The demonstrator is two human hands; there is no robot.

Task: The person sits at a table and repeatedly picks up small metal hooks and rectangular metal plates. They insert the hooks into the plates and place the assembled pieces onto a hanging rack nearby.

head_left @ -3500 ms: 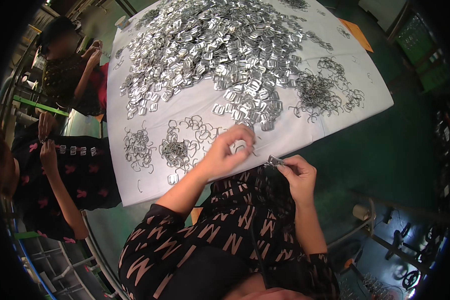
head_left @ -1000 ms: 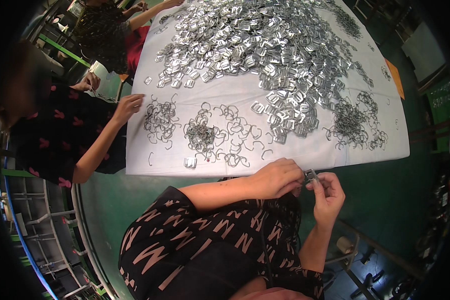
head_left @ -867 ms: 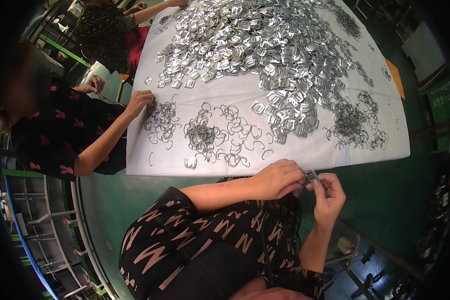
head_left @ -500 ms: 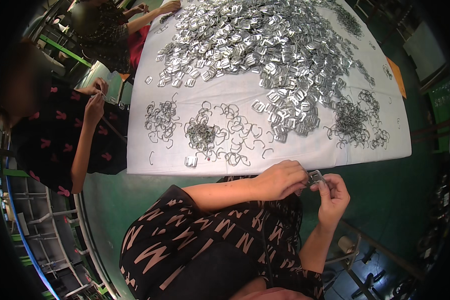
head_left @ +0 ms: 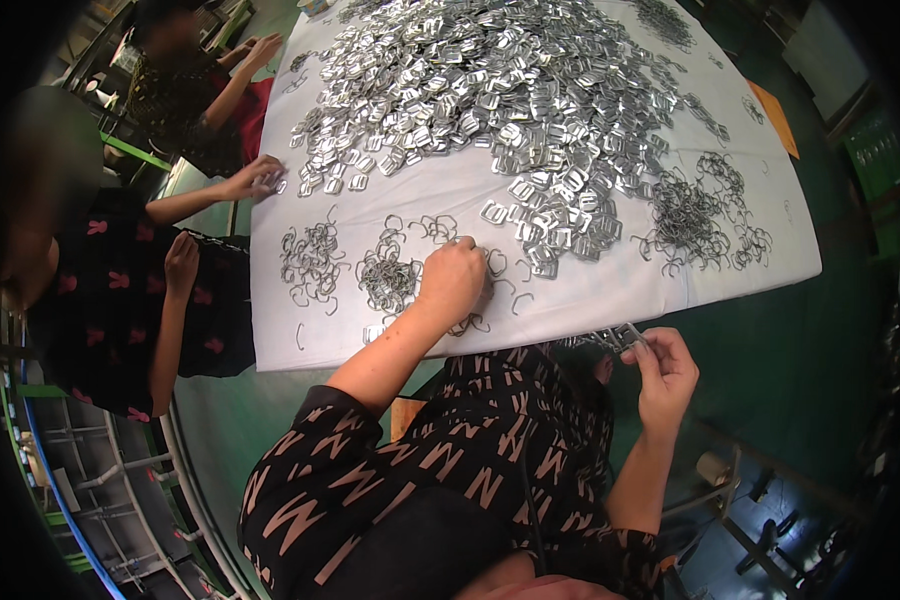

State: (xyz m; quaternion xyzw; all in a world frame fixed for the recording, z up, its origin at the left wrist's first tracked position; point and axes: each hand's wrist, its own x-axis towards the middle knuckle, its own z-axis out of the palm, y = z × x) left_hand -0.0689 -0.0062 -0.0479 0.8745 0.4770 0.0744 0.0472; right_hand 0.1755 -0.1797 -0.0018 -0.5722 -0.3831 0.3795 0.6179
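Note:
My left hand rests on the table among loose bent wire hooks, its fingers curled downward. The fingertips are hidden, so whatever they pinch cannot be made out. Just off the table's front edge, my right hand pinches a flat silver metal buckle between thumb and fingers. More linked metal pieces trail leftward from that buckle, partly hidden by the table edge. Close to my left wrist lies a single buckle, partly covered by my forearm.
A large heap of silver buckles covers the white-covered table. Wire hooks lie in clusters at left and right. Two co-workers sit along the left side; the nearer one's hand reaches a buckle at the table edge.
My left hand has left the buckle by my right hand and moved left onto the wire hooks. My right hand still holds its buckle. The nearer co-worker's hand has reached to the table.

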